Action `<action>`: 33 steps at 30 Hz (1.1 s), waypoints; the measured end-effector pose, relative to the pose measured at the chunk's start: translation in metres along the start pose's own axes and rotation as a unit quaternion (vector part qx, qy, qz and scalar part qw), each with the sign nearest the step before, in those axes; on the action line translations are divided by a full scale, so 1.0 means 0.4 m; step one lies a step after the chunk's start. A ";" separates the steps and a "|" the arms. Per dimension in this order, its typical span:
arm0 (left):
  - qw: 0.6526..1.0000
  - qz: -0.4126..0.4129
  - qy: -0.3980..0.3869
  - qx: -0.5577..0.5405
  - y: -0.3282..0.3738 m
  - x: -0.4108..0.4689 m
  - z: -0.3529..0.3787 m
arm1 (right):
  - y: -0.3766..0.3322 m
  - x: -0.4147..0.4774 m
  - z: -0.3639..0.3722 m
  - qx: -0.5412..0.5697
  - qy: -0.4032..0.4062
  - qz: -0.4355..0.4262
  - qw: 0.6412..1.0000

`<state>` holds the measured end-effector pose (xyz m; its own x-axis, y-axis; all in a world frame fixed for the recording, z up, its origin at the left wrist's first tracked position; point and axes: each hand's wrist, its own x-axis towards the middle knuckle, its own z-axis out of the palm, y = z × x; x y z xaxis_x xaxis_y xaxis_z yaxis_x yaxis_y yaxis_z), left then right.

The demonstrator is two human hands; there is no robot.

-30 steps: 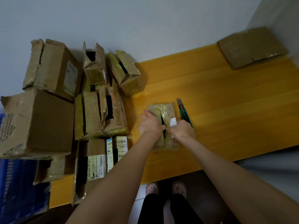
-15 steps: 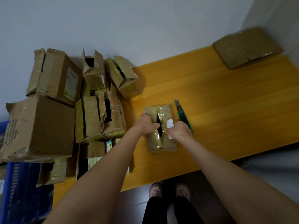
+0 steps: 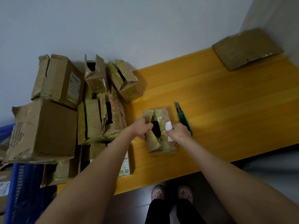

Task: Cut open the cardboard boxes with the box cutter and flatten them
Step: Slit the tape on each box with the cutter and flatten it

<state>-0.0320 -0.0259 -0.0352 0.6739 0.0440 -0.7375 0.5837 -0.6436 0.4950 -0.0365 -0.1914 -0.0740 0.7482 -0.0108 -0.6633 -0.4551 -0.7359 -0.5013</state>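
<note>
Yellow wooden tabletop [image 3: 226,110] against a pale wall, and both hands are working the small cardboard box [image 3: 162,113], which sits right between them with its long axis running away from the person. Left hand [image 3: 140,127] curls over the left flap, right hand [image 3: 178,132] pinches the right flap by the white label, and the top seam gapes dark between the two grips, so this looks like a pull-apart across the short axis, each hand heading outward. Box cutter [image 3: 182,118] lies just outside the right hand, parallel to the box with its blade pointing away. Its handle runs under the knuckles, and whether skin touches it is hard to say. The right hand is plainly the nearer one if the taped end needs slicing. Outward of the right grip the table runs open to the flattened cardboard [image 3: 247,49] in the far corner. Outward of the left grip the pile of cardboard boxes [image 3: 97,113] crowds close. The table's near edge sits just behind the box.
</note>
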 end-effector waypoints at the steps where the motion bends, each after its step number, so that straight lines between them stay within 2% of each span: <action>1: 1.000 0.002 0.003 -0.005 -0.003 -0.002 -0.002 | 0.001 -0.001 0.001 -0.001 0.004 0.001 1.000; 9: 0.999 0.020 0.020 -0.042 -0.019 -0.025 -0.004 | -0.004 -0.010 -0.001 0.006 0.017 0.006 1.000; 13: 0.996 0.043 0.058 -0.051 -0.010 -0.039 -0.012 | 0.007 -0.006 -0.010 0.065 -0.011 0.042 0.997; 16: 0.998 0.019 0.062 -0.001 0.020 -0.037 0.004 | -0.027 -0.017 -0.018 -0.002 -0.002 0.022 1.000; 19: 0.982 0.023 0.138 0.124 0.037 -0.032 0.018 | -0.080 -0.016 -0.013 -0.090 0.052 -0.016 0.994; 25: 0.979 0.073 0.173 0.083 0.034 -0.030 0.003 | -0.093 -0.011 -0.018 -0.197 0.081 -0.004 0.977; 28: 0.975 0.083 0.183 0.094 0.040 -0.037 -0.005 | -0.091 -0.003 -0.041 -0.136 0.068 -0.022 0.988; 31: 0.973 0.100 0.184 0.094 0.044 -0.043 -0.009 | -0.071 -0.002 -0.064 -0.005 0.039 -0.030 0.999; 33: 0.969 0.106 0.203 0.093 0.042 -0.047 -0.015 | -0.050 -0.011 -0.073 0.136 0.025 -0.011 0.990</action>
<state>-0.0322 -0.0331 -0.0104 0.9141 0.1695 -0.3683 0.3474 -0.7957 0.4961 -0.0167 -0.1962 -0.0449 0.7798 -0.0351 -0.6251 -0.5456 -0.5276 -0.6511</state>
